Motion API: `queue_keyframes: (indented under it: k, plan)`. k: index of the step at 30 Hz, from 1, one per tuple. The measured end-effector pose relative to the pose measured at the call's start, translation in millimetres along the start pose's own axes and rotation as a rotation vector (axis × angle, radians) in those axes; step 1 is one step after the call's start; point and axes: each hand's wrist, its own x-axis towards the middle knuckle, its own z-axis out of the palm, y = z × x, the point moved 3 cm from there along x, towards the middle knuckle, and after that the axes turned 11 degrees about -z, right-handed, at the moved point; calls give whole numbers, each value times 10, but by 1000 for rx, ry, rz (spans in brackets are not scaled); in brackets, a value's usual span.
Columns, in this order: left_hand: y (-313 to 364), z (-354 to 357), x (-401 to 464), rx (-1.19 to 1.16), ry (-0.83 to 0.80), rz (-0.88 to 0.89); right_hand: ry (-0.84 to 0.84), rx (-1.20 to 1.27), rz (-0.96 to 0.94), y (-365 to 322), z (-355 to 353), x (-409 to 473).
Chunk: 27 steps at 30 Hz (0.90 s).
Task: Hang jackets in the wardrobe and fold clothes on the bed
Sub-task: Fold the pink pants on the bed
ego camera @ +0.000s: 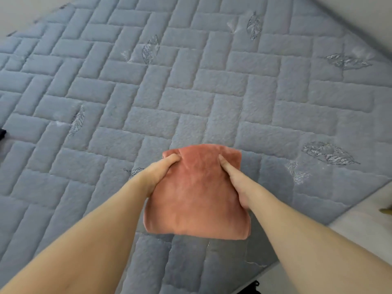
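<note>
Above the grey quilted mattress [191,92], a folded pink garment [197,194] is held between two bare hands. The person's left hand [161,172] grips the garment's left edge, thumb curled over the top face, its other fingers hidden beneath the cloth. The right hand [237,181] clasps the garment's right edge the same way, thumb pressed on top. Stitched leaf motifs [329,153] dot the mattress around the garment, and a dark object [2,134] sits far left of it
</note>
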Motion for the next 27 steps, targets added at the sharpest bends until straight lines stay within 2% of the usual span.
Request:
queue_keyframes:
  k: [3, 8, 11, 14, 16, 19, 23, 27]
  plan:
    - [304, 27, -625, -6, 71, 80, 16, -11, -54, -444, -99, -466]
    - [793, 60, -1936, -12, 91, 290, 137, 54, -261, -1189, -178, -1637]
    - [1050, 158, -2825, 81, 12, 468, 260, 75, -388, -1461, -235, -2552]
    - [1155, 336, -3856, 178, -184, 593, 401, 135, -548, -1601, -359, -3562]
    - [1072, 468, -4591, 250, -321, 615, 513, 184, -654, -1615, -474, -4250]
    - [908, 751, -5662, 389, -444, 728, 660, 267, -789, -1532, -704, -5288]
    - [583, 1340, -6904, 550, -486, 919, 782, 335, -928, -1299, -1056, -6641]
    - [149, 2097, -7857, 671, -572, 1039, 921, 393, -1031, -806, -1437, -7928]
